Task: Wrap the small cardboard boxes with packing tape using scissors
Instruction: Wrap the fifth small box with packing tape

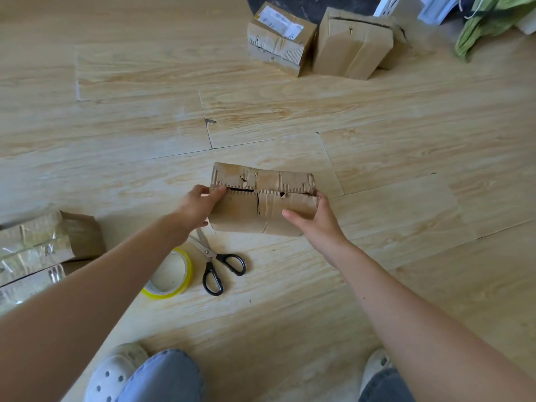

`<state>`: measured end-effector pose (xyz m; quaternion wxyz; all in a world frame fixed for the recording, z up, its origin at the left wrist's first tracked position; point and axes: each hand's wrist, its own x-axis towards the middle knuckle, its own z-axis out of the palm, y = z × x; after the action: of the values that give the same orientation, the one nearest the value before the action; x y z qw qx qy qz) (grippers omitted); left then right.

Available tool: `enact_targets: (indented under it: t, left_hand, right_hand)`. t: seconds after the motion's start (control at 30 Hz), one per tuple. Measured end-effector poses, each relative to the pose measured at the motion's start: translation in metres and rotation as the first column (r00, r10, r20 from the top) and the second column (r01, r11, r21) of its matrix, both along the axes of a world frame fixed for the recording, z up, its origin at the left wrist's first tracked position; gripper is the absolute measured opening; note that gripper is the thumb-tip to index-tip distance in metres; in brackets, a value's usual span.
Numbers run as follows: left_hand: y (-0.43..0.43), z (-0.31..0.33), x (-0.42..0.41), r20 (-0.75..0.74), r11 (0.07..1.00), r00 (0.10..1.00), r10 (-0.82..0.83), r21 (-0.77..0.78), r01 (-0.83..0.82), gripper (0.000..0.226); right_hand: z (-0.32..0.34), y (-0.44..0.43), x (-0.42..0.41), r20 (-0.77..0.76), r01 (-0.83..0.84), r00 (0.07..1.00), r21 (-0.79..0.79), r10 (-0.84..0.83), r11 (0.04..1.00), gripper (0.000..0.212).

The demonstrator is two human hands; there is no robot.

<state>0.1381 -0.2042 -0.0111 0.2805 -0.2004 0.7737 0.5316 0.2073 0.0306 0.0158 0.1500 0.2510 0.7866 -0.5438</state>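
**Torn box held at both ends**

The left hand [195, 205] and right hand [314, 220] hold a torn cardboard box [255, 208], fingers curled round its ends, low over the floor [290, 314]. Tape roll [171, 274] and scissors [216, 264] lie just beside it. The far box [278, 39] has a label too small to read. The taped boxes [34, 248] are cut off at the left.

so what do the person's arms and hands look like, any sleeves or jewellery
The left arm and right arm are bare as far up as the view shows, no sleeves. The left hand and right hand wear no gloves, and no watch, bracelet or ring shows.
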Motion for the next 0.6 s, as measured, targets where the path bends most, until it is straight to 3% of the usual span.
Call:
enact_targets:
  t: [0.17, 0.3, 0.43, 0.53, 0.6]
  left_hand:
    - [0.002, -0.013, 0.001, -0.059, 0.995, 0.997, 0.044, 0.09, -0.038, 0.05]
    - [0.011, -0.014, 0.007, -0.119, 1.0, 0.993, -0.002, 0.022, 0.004, 0.047]
    - [0.016, -0.013, 0.013, -0.275, 0.999, 0.961, -0.026, -0.029, 0.019, 0.066]
    - [0.016, -0.007, 0.019, -0.514, 0.947, 0.807, -0.292, -0.271, 0.17, 0.057]
    - [0.013, -0.005, 0.021, -0.531, 0.849, 0.691, -0.491, -0.469, 0.243, 0.048]
  right_hand:
    - [-0.001, -0.007, -0.001, -0.013, 0.083, 0.996, 0.003, -0.083, 0.997, 0.078]
    - [-0.003, -0.012, -0.003, -0.022, 0.15, 0.989, 0.029, -0.149, 0.988, 0.083]
    - [-0.002, -0.017, -0.004, -0.087, 0.171, 0.982, 0.056, -0.166, 0.984, 0.086]
    - [-0.003, -0.017, -0.003, -0.191, 0.012, 0.98, 0.32, 0.052, 0.947, 0.077]
    - [-0.006, -0.017, -0.001, -0.182, -0.138, 0.947, 0.515, 0.265, 0.846, 0.063]
